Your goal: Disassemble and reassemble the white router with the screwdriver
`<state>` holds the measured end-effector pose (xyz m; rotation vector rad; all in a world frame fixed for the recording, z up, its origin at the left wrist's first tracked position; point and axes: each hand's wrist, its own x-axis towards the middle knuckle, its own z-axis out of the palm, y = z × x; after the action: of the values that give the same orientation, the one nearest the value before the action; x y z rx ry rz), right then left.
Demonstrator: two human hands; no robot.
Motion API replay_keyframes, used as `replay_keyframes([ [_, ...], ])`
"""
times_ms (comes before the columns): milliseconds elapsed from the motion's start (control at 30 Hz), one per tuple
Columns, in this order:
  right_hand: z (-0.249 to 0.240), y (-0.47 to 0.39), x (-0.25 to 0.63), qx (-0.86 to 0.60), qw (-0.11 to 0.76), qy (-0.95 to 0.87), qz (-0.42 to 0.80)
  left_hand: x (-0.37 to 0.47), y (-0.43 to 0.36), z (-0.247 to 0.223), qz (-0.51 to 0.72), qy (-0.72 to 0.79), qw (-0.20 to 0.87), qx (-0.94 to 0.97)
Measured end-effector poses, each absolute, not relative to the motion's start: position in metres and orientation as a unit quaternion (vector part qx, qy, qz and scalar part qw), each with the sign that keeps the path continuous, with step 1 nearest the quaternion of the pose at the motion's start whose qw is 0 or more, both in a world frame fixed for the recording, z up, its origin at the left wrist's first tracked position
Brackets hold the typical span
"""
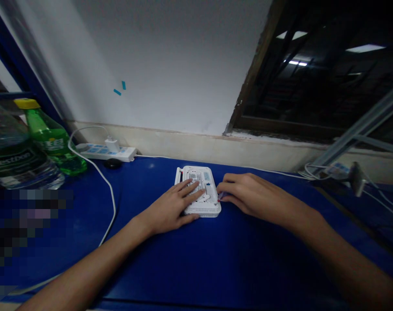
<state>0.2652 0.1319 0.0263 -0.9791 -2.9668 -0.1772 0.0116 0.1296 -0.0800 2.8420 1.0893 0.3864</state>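
A white, flat device with rounded corners and a perforated face lies on the blue table. My left hand rests on its left part with the fingers spread over the face and the thumb along the near edge. At the device's right edge, my right hand is closed in a pinch. Something small with a red tip sticks out between its fingertips by the near right corner; too little of it shows to name it.
Green bottle and large clear bottle stand at the left. Behind are a power strip with a white plug, a black oval object and a white cable. Cables and a metal frame are at the right.
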Motion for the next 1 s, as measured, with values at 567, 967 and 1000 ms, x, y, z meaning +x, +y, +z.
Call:
replay_keyframes([
  [567,0.036,0.14,0.234,-0.369,-0.153,-0.91,-0.109,0.012,0.131,-0.079,0.133,0.362,0.05,0.921],
  [967,0.039,0.134,0.224,-0.29,-0.153,-0.939,-0.108,0.013,0.131,-0.079,0.145,0.362,0.063,0.919],
  [1000,0.038,0.131,0.222,-0.315,-0.146,-0.932,-0.104,0.013,0.131,-0.079,0.145,0.362,0.064,0.919],
])
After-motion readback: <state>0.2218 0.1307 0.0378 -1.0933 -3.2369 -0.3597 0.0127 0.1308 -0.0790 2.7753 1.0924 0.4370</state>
